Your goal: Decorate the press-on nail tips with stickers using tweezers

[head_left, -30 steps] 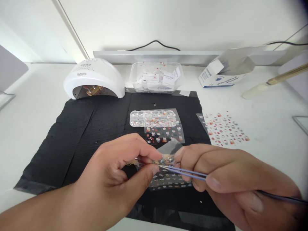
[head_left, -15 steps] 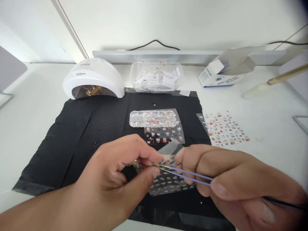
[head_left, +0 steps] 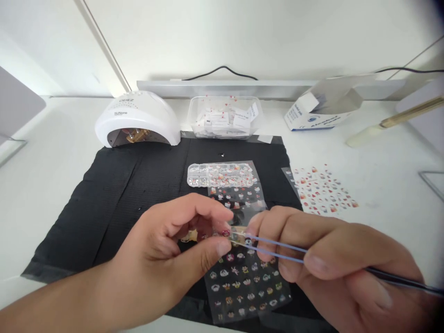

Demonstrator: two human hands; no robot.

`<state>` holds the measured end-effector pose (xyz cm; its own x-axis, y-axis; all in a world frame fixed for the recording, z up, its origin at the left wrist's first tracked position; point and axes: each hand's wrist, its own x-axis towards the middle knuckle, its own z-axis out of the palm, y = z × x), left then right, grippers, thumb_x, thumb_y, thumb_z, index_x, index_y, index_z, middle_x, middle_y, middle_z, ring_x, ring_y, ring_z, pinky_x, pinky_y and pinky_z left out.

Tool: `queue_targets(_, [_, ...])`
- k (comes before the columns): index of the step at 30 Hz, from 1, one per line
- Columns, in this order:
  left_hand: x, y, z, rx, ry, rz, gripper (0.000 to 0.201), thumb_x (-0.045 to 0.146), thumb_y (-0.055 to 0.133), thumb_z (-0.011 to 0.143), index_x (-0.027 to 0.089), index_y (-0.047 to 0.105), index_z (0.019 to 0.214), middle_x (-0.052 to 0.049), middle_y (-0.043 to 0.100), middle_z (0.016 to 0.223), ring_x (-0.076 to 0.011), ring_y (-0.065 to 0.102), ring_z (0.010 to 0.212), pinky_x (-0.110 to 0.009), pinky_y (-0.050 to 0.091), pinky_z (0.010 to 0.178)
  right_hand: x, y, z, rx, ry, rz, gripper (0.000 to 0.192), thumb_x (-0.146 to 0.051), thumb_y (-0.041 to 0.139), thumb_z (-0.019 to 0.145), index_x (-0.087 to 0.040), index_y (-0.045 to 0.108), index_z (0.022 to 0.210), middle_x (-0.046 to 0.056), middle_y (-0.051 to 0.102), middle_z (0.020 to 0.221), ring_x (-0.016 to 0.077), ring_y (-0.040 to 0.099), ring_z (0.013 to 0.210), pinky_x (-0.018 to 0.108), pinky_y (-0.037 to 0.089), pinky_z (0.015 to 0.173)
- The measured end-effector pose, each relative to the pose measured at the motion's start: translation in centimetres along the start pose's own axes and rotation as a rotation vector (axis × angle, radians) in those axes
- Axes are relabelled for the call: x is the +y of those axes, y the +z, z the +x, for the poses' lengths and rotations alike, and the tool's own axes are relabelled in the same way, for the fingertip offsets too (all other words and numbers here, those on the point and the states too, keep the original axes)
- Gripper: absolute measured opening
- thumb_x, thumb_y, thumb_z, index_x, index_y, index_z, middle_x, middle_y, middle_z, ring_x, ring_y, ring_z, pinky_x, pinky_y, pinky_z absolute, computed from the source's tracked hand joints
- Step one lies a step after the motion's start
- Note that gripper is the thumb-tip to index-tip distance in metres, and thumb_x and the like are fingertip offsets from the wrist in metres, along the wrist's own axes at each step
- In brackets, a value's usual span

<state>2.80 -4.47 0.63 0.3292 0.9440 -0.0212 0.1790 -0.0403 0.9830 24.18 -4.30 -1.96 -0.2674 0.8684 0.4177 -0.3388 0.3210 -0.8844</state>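
1. Left hand (head_left: 163, 249) fingers (head_left: 204, 210) curled, thumb and forefinger pinching a small strip of nail tips (head_left: 222, 232), clear-tan plastic with tiny coloured decorations, held above the mat.
2. Right hand (head_left: 333, 259) fingers pressed together around thin lilac tweezers (head_left: 277, 247); metal prongs narrow, tips meeting at the right end of the strip, dark handle running off to the lower right.
3. Directly below the hands: clear glossy sticker sheet (head_left: 244, 284), rectangular, rows of small cartoon decals, lying flat on the mat near its front edge.
4. Black mat (head_left: 114, 194), matte, creased paper-like rectangle, covers the middle of the white table (head_left: 41, 185).
5. Past the hands: second clear sticker sheet (head_left: 243, 194) with red-white decals, partly under a long clear plastic gem box (head_left: 218, 175) split into small compartments.
6. Right of the mat, on the table: third sheet of red-orange decals (head_left: 322, 189), flat.
7. Far left: white domed nail lamp (head_left: 138, 118), smooth plastic, open front.
8. Far centre: clear rectangular tub (head_left: 225, 118) holding white paper packets.
9. Far right: white-blue cardboard box (head_left: 312, 115), flap open.
10. Gold-and-cream stick (head_left: 391, 122) lies slanted beside it.
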Motion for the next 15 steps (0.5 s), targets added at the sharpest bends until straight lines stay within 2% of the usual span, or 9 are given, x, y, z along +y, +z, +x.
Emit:
queue_targets(4, [-0.51, 0.12, -0.12, 0.068, 0.069, 0.013, 0.034, 0.015, 0.074, 0.083, 0.032, 0.064, 0.110, 0.007, 0.067, 0.090, -0.0070, 0.062, 0.076, -0.014, 0.054, 0.071, 0.00, 0.55, -0.15, 0.067, -0.051, -0.029, 0.025, -0.037, 0.055, 0.096, -0.023, 0.076, 0.095, 0.002, 0.067, 0.065, 0.0190, 0.066, 0.064, 0.045, 0.059, 0.070])
queue_targets(8, [-0.71, 0.22, -0.29, 0.140, 0.077, 0.079, 0.025, 0.019, 0.071, 0.086, 0.033, 0.065, 0.105, 0.008, 0.067, 0.083, -0.0061, 0.062, 0.071, -0.012, 0.053, 0.067, 0.43, 0.37, -0.57, 0.048, -0.055, -0.063, 0.020, -0.035, 0.058, 0.095, -0.024, 0.074, 0.097, 0.002, 0.068, 0.069, 0.0217, 0.068, 0.070, 0.049, 0.059, 0.075])
queue_targets(11, [-0.51, 0.20, -0.35, 0.127, 0.067, 0.137, 0.021, 0.020, 0.069, 0.088, 0.033, 0.065, 0.104, 0.009, 0.069, 0.081, -0.0056, 0.061, 0.065, -0.012, 0.051, 0.061, 0.53, 0.26, -0.61, 0.010, -0.069, -0.076, 0.018, -0.034, 0.058, 0.095, -0.025, 0.073, 0.098, 0.002, 0.069, 0.070, 0.0231, 0.069, 0.072, 0.053, 0.059, 0.078])
queue_targets(15, [-0.12, 0.05, -0.34, 0.088, 0.087, 0.183, 0.016, 0.020, 0.067, 0.088, 0.030, 0.065, 0.101, 0.008, 0.069, 0.084, -0.0068, 0.064, 0.071, -0.016, 0.052, 0.068, 0.22, 0.57, -0.16, 0.063, -0.062, -0.068, 0.022, -0.037, 0.057, 0.095, -0.025, 0.074, 0.094, 0.001, 0.068, 0.066, 0.0218, 0.068, 0.066, 0.050, 0.059, 0.072])
